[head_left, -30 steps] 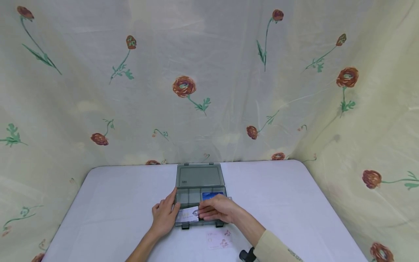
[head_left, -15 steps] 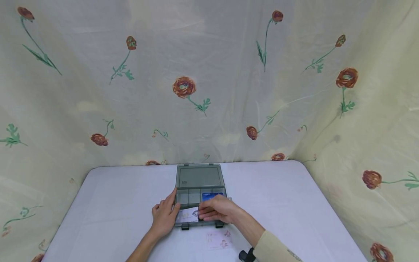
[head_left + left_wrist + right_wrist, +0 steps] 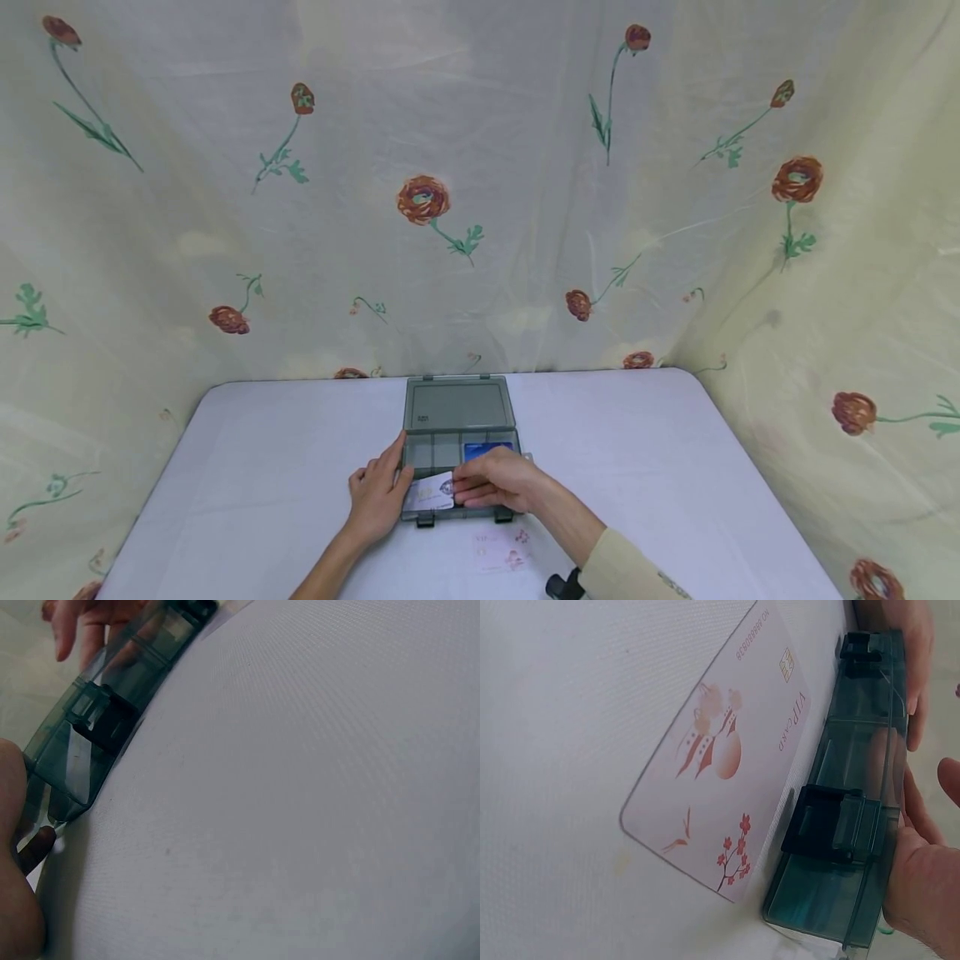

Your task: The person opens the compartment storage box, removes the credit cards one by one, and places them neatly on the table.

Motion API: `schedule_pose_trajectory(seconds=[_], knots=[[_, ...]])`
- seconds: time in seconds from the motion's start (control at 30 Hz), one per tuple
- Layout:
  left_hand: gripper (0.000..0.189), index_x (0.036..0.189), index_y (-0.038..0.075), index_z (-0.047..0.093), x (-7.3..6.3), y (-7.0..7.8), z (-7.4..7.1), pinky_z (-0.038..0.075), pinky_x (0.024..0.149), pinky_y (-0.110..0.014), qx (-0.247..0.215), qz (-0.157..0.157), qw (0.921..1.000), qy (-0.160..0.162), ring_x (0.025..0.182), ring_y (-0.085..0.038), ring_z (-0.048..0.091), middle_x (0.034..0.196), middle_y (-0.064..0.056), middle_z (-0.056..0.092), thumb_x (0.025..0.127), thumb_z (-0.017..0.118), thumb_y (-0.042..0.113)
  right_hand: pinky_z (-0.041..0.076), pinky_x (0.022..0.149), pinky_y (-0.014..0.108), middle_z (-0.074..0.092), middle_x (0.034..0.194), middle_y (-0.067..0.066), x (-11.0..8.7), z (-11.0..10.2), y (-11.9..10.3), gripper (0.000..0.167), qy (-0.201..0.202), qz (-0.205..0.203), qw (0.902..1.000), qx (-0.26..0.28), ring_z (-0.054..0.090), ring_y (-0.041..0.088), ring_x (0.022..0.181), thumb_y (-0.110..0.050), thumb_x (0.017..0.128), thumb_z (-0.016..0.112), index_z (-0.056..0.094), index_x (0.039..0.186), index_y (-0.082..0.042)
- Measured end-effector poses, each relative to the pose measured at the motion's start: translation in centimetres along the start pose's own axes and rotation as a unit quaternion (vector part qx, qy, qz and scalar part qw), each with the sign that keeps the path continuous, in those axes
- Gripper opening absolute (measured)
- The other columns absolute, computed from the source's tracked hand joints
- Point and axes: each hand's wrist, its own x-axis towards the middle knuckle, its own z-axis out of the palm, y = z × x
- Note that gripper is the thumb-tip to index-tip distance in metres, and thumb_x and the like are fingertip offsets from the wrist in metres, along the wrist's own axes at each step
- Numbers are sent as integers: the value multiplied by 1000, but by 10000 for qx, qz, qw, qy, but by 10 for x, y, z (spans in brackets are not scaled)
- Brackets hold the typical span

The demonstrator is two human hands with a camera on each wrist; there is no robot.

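A smoky green, see-through compartment box point(image 3: 459, 403) lies with its lid folded back on the table. My left hand point(image 3: 377, 493) grips the box's left side, with the thumb over the rim. With its fingertips inside the front compartment, my right hand point(image 3: 498, 478) pinches the right end of a white card point(image 3: 429, 492). This card lies slightly tilted in the front left part of the box. Behind the right hand, a blue card point(image 3: 480, 450) sits in a rear compartment, partly covered. In the right wrist view, two dark latches point(image 3: 829, 825) show on the box's front.
A pale pink VIP card point(image 3: 727, 750) with flower prints lies flat on the white tablecloth point(image 3: 300, 442), just in front of the box. A small black object point(image 3: 566, 585) shows by the right sleeve. Flowered curtains point(image 3: 525, 208) surround the table's back and sides.
The white card's right end has risen slightly, so the card tilts a little more. The right fingers have shifted slightly left; the left hand and box stay in place.
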Motion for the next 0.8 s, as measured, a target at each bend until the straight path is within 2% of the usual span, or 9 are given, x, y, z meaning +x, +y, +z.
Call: schedule_pose_trajectory(seconds=[0.4, 0.8], knots=[[57, 160, 13, 29, 1, -2, 1, 14, 102, -62, 8, 31, 10000, 3, 127, -36, 46, 158, -13, 41, 108, 47, 26, 59, 76, 35, 75, 94, 17, 7, 3, 2, 26, 37, -11, 10000, -39, 75, 24, 82, -11, 93, 70, 71, 110, 8], [57, 160, 14, 29, 1, -3, 1, 14, 102, -62, 38, 16, 10000, 9, 128, -36, 46, 157, -13, 42, 107, 47, 26, 59, 78, 35, 74, 95, 16, 6, 5, 1, 33, -45, -45, 10000, -65, 75, 25, 84, -12, 93, 70, 67, 118, 10]])
